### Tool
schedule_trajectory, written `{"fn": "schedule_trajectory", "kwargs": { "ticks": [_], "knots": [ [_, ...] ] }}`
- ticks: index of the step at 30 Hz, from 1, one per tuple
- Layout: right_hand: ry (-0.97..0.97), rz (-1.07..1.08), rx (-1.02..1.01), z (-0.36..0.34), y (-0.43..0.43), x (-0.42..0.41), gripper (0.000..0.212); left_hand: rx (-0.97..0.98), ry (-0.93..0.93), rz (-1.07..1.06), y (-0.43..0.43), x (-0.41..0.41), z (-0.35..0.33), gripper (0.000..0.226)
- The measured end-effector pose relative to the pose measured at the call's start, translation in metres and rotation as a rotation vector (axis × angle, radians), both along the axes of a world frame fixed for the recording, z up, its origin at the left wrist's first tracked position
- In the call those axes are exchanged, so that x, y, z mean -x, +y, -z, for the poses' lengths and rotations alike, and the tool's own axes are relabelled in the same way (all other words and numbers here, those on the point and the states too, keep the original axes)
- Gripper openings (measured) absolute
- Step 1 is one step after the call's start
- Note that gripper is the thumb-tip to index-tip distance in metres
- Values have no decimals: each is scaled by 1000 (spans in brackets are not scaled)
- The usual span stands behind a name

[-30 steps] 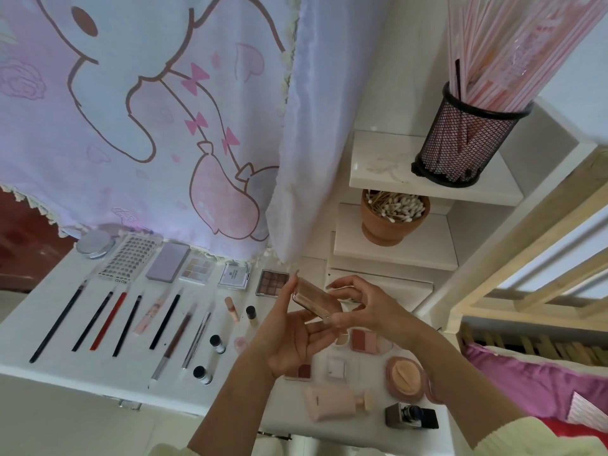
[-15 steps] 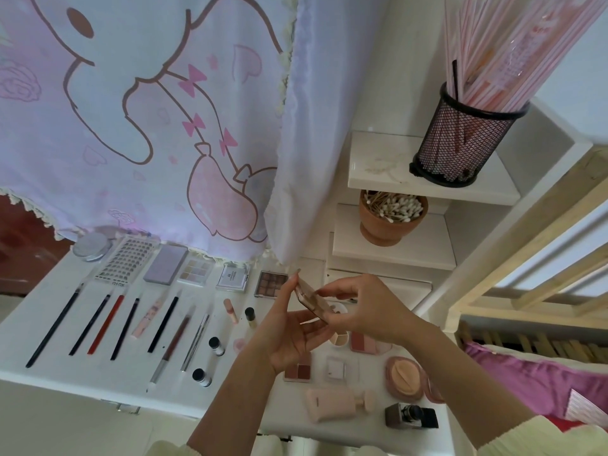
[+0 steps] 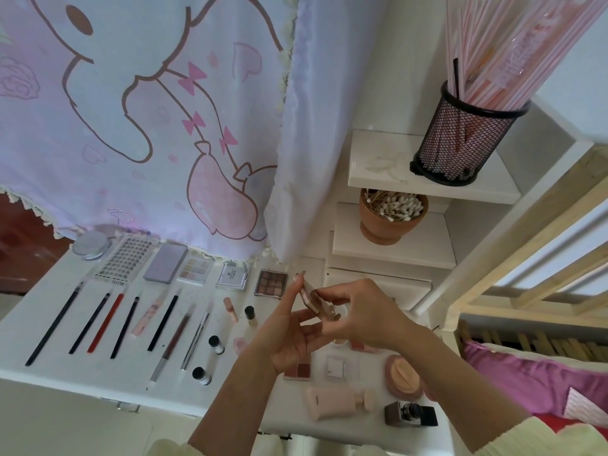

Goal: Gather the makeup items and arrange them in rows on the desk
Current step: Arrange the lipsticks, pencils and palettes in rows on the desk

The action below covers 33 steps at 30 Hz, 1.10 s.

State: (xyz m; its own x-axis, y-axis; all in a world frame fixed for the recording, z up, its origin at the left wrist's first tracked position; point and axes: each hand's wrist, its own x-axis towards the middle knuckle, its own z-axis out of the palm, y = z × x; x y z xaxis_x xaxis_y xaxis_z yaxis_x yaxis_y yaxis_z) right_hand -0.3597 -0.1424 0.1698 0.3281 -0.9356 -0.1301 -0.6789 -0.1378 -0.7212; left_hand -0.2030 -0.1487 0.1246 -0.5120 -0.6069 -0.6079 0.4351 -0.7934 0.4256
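The step in hand looks like checking or closing one item before it is laid down. A small pink compact (image 3: 311,296) is held in the air above the bench (image 3: 49,373), tilted on edge, just at three o'clock of the brown eyeshadow palette (image 3: 269,283).

The left hand (image 3: 289,337) cradles it from below, one finger straight up along its far edge and the others curled under it. The right hand (image 3: 365,314) pinches its near end between thumb and fingers (image 3: 324,292). I cannot tell whether the lid is fully closed.

At nine to ten o'clock of the hands two rows are already laid: a back row of flat cases ending at the brown palette, and in front of it a row of pencils and brushes (image 3: 108,324).

At five o'clock lie loose pieces not yet lined up: a blush pan (image 3: 297,371), a powder puff (image 3: 403,378), a pink tube (image 3: 335,403) and a dark bottle (image 3: 411,414).

The next move probably calls for lowering the compact flat at the open end of the back row, square with its neighbour and without knocking it.
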Motion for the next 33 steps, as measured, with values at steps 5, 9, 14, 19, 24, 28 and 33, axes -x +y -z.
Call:
{"fn": "schedule_trajectory", "kwargs": {
  "ticks": [5,9,14,19,24,28,33],
  "knots": [
    [81,-14,48,11,-1,-2,31,42,-18,13,2,2,-1,61],
    [81,-19,34,15,-2,0,32,26,-2,6,3,3,3,61],
    [48,-15,-2,16,-1,2,33,8,17,22,4,3,8,64],
    [0,-19,-57,13,-2,5,30,-1,-4,40,5,1,13,78],
    [-111,11,-67,6,-6,11,35,-21,43,42,5,0,14,78],
    [-285,202,-94,10,-15,21,21,-35,98,96,4,-3,11,70],
    [-385,335,-203,19,-22,37,18,-70,87,182,1,-8,15,79]
  ]
}}
